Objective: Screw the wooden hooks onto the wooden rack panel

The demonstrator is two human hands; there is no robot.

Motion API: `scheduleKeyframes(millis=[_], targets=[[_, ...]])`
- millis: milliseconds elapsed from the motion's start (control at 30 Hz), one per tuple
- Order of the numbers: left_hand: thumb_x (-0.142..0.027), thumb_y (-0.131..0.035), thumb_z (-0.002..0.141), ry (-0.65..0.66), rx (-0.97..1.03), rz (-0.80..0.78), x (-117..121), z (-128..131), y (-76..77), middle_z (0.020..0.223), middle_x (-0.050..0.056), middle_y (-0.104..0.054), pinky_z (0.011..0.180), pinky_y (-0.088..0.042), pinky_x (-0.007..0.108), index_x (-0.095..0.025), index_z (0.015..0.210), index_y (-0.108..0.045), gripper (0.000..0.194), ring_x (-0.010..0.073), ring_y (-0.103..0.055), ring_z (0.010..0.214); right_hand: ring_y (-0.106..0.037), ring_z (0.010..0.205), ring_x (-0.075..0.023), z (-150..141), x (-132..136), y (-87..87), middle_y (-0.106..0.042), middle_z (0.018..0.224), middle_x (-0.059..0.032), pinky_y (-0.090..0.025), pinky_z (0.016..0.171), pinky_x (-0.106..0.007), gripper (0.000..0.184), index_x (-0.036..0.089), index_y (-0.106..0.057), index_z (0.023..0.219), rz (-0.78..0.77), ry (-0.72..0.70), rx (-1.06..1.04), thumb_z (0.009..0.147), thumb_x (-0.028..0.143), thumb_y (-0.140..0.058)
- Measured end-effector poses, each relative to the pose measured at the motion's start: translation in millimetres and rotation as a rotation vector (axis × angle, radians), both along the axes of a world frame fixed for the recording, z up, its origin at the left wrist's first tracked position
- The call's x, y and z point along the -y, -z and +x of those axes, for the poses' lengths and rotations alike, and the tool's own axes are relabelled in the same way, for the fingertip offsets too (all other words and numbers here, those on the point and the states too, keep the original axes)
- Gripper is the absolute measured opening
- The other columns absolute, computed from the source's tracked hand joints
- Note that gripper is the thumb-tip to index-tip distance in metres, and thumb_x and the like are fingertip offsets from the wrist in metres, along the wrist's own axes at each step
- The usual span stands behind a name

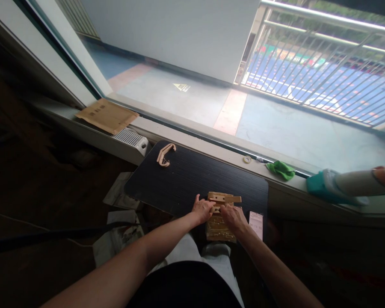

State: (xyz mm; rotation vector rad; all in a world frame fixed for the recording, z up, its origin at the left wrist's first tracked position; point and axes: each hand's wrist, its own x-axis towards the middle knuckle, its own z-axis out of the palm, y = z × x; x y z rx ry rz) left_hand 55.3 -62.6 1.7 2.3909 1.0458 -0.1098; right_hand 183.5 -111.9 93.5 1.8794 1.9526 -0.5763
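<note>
A flat brown block (220,234), wrapped in what looks like shiny tape, sits at the front edge of the black table (192,179). Light wooden strips with dark holes lie on it: a farther strip (217,198) and a nearer strip (217,209) between my hands. My left hand (202,210) presses its curled fingers on the left end of the nearer strip, thumb sticking up. Closed over the right part of that strip is my right hand (233,217); whatever its fingers grip is hidden. A small wooden piece (233,199) juts out to the right.
A phone (256,224) lies right of my right hand. A bent wooden frame (164,155) is at the table's far left. The sill holds a tape roll (247,159), a green cloth (281,170) and a teal container (322,187). A cardboard envelope (107,115) rests on the radiator (131,140).
</note>
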Motion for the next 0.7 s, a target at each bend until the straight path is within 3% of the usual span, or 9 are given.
scheduleKeyframes(millis=[167, 400, 700], targets=[[-0.020, -0.054, 0.071, -0.005, 0.010, -0.004, -0.2, 0.4, -0.5, 0.097, 0.001, -0.067, 0.100, -0.019, 0.053, -0.028, 0.102, -0.058, 0.032, 0.0222, -0.058, 0.091, -0.064, 0.082, -0.0215, -2.9, -0.3, 0.2, -0.067, 0.086, -0.0107, -0.045, 0.065, -0.029, 0.027, 0.014, -0.060, 0.093, -0.029, 0.045, 0.017, 0.088, 0.014, -0.034], [-0.022, -0.054, 0.075, 0.001, 0.000, -0.013, 0.0, 0.9, 0.1, 0.096, 0.002, -0.067, 0.101, -0.018, 0.052, -0.027, 0.103, -0.057, 0.028, 0.0223, -0.058, 0.093, -0.064, 0.083, -0.0222, -9.7, -2.9, -6.1, -0.067, 0.089, -0.0088, -0.045, 0.064, -0.028, 0.028, 0.017, -0.062, 0.096, -0.030, -0.043, -0.026, 0.087, 0.013, -0.035], [-0.024, -0.057, 0.071, -0.003, -0.033, -0.024, -1.7, 1.3, -2.1, 0.095, 0.003, -0.067, 0.100, -0.019, 0.052, -0.026, 0.104, -0.055, 0.033, 0.0233, -0.057, 0.095, -0.064, 0.082, -0.0175, -6.4, 1.5, 1.8, -0.067, 0.087, -0.0072, -0.042, 0.064, -0.025, 0.022, 0.018, -0.056, 0.097, -0.029, 0.102, -0.038, 0.089, 0.018, -0.036]])
